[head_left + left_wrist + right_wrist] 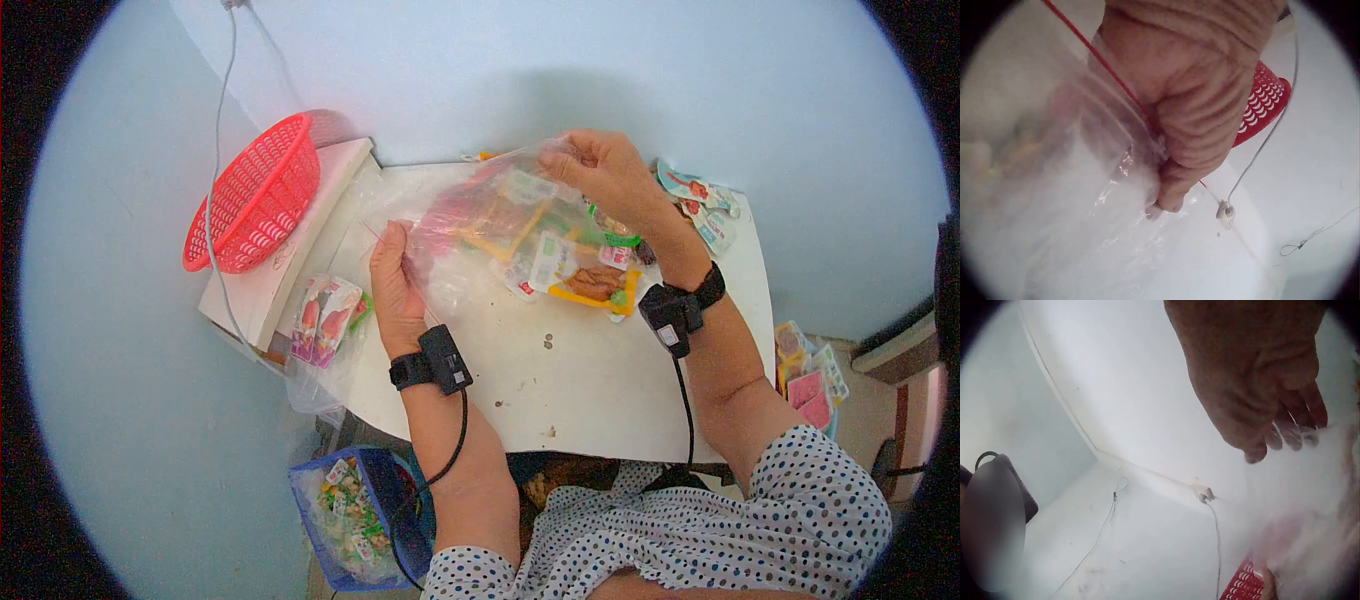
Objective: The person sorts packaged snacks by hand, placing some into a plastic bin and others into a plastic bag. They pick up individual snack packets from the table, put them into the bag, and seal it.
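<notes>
A clear plastic bag (450, 265) is held up over the white table (470, 390), stretched between both hands. My left hand (398, 285) grips its left side, thumb pressed against the fingers. A thin red string (1094, 53) runs past that hand in the left wrist view. At the bag's upper right, my right hand (605, 175) pinches the film between thumb and fingers. Behind and below the film lie several food packets, partly veiled by it. One yellow-edged packet (597, 283) with brown food shows at the bag's right.
A red perforated basket (255, 195) leans on a white box (335, 190) at the left, with a grey cord (216, 150) hanging across it. Printed packets (325, 315) lie at the table's left edge, others (705, 205) at the back right. Below left stands a blue crate (385, 475) of small packets.
</notes>
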`<state>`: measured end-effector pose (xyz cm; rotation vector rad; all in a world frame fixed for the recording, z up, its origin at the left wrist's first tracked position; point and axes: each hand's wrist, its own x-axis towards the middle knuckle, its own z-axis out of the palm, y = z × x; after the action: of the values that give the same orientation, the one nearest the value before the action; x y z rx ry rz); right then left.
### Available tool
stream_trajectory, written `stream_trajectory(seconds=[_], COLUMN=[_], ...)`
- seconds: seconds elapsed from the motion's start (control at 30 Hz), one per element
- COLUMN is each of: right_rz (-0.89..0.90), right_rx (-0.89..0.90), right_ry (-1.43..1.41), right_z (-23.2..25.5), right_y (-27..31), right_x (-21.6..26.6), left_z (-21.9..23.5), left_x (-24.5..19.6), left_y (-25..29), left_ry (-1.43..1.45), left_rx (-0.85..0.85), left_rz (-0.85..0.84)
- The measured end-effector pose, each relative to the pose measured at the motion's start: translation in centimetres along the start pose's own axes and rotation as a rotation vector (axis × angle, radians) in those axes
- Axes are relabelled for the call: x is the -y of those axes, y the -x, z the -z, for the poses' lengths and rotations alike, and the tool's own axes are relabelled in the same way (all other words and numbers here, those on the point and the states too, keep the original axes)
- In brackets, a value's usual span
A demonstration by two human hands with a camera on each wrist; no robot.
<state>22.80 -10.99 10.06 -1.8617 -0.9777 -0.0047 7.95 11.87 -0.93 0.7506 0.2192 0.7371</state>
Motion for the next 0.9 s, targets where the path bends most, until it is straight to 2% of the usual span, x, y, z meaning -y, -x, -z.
stream_trajectory(seconds=[0.07, 0.13, 0.23, 0.33, 0.43, 0.57, 0.77, 0.9], right_rz=[0.007, -0.010, -0.094, -0.103, -0.113, -0.218, -0.223, -0.195], right_rx=[-0.101, -0.179, -0.223, -0.302, -0.382, -0.373, -0.397, -0.438], right_ry=[-0.082, -0.149, -0.236, -0.206, -0.336, -0.482, -0.575, -0.631], right_z=[-0.3, -0.1, 0.1, -0.1, -0.3, 0.6, 1.4, 1.6], right_y=[0.0, 0.3, 0.2, 0.0, -0.3, -0.1, -0.5, -0.5], right_x=[-0.9, 0.4, 0.3, 0.0, -0.4, 0.8, 0.0, 0.0], left_z=[0.0, -0.8, -0.9, -1.1, -1.1, -0.8, -0.3, -0.9], left_x=[-0.1, -0.3, -0.4, -0.5, -0.5, -0.3, 0.1, 0.0], left_y=[0.2, 0.9, 1.0, 1.0, 1.0, 0.8, 0.3, 0.7], left_ry=[-0.023, -0.054, -0.100, -0.163, -0.156, -0.058, -0.294, -0.331], left_rx=[0.069, 0.064, 0.076, 0.072, 0.073, 0.135, 0.305, 0.286], left_rz=[0.018, 0.031, 0.047, 0.047, 0.044, 0.104, 0.232, 0.244])
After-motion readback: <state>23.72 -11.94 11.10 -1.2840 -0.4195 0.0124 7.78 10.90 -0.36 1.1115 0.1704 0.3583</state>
